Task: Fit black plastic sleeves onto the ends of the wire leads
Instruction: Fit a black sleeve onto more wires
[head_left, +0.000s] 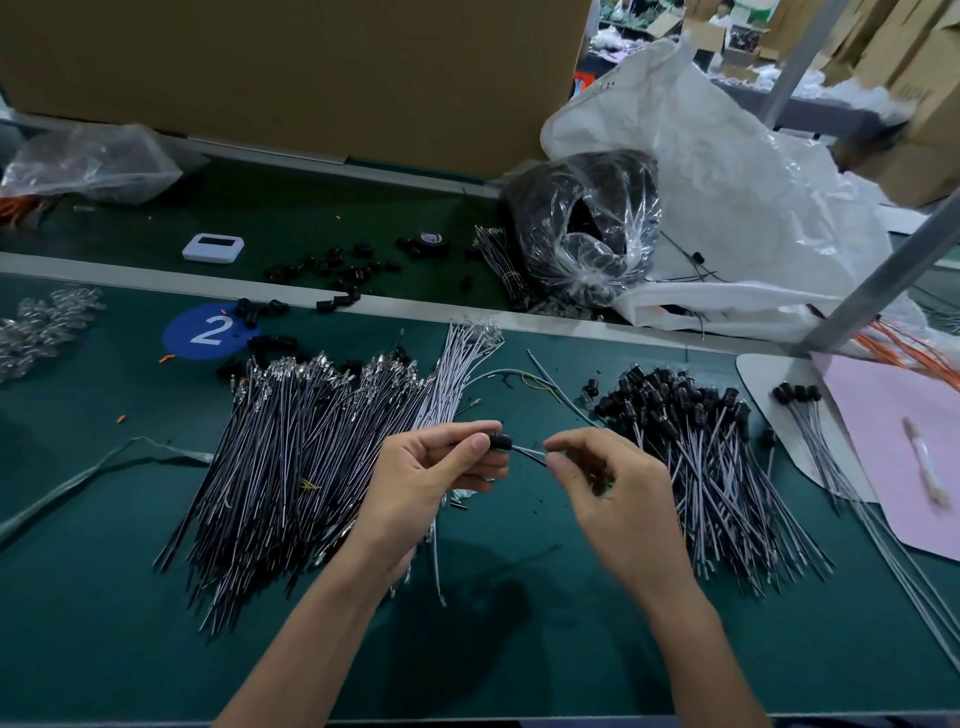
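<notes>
My left hand (431, 475) pinches a small black plastic sleeve (500, 442) between thumb and fingers above the green mat. A thin wire lead (530, 453) runs out of the sleeve to my right hand (613, 488), which pinches the lead's other part. A large pile of bare black-and-white leads (291, 457) lies to the left of my hands. A pile of leads with black sleeves fitted (696, 447) lies to the right. Loose black sleeves (332, 270) are scattered on the far strip of the bench.
A clear bag of black parts (582, 228) and a big white plastic bag (727, 208) sit at the back right. A cardboard box (291, 67) stands behind. A pink sheet (893, 452) and a metal post (878, 275) are at right, a white device (213, 248) far left.
</notes>
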